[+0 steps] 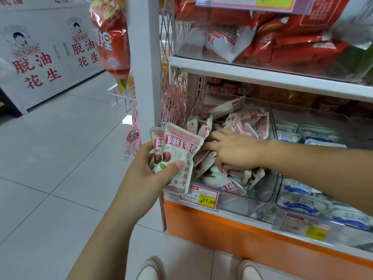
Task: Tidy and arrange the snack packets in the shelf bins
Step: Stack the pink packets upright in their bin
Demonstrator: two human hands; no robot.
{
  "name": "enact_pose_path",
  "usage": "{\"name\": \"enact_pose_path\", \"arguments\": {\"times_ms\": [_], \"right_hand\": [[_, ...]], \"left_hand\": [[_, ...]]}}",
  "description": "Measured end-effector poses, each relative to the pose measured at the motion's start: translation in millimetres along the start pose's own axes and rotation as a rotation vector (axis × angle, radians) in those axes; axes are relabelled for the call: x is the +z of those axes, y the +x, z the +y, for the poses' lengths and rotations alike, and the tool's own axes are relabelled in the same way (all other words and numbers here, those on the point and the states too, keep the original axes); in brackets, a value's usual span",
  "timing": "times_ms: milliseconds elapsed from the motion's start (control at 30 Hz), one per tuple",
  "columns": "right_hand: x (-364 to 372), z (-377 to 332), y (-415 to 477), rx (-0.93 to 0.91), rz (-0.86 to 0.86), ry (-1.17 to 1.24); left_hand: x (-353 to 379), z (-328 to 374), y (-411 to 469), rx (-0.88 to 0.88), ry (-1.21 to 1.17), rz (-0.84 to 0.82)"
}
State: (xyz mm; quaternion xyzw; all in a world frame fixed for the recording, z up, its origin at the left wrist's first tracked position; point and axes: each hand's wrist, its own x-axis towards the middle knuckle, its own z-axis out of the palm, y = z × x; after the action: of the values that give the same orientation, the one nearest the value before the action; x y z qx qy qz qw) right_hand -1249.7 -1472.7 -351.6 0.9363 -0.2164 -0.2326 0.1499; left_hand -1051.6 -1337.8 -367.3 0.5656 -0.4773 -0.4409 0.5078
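My left hand (150,170) grips a small stack of packets (177,156), long axis upright, just off the bin's (262,190) front-left corner. My right hand (234,151) is nearer the pile (240,122), fingers spread and reaching down into it; whether it holds one I cannot tell.

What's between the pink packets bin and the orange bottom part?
In the head view, a price tag reading 17.60 sits between the bin and the orange base.
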Motion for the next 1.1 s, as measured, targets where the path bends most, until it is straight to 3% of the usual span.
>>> {"name": "enact_pose_path", "arguments": {"times_ms": [400, 700, 933, 1100], "right_hand": [[10.1, 37.4, 20.0, 0.111, 0.195, 0.137], [0.9, 32.9, 14.6, 0.14, 0.031, 0.366], [-21.0, 0.5, -21.9, 0.2, 0.185, 0.576], [-31.5, -16.1, -18.2, 0.195, -0.007, 0.868]], "left_hand": [[-1.8, -2.7, 0.0, -0.029, -0.001, -0.011], [-5.5, 1.9, -0.7, -0.071, 0.006, -0.028], [-18.7, 8.6, -8.9, -0.068, -0.013, -0.006], [-24.6, 11.3, -13.4, -0.065, -0.042, 0.039]]}}
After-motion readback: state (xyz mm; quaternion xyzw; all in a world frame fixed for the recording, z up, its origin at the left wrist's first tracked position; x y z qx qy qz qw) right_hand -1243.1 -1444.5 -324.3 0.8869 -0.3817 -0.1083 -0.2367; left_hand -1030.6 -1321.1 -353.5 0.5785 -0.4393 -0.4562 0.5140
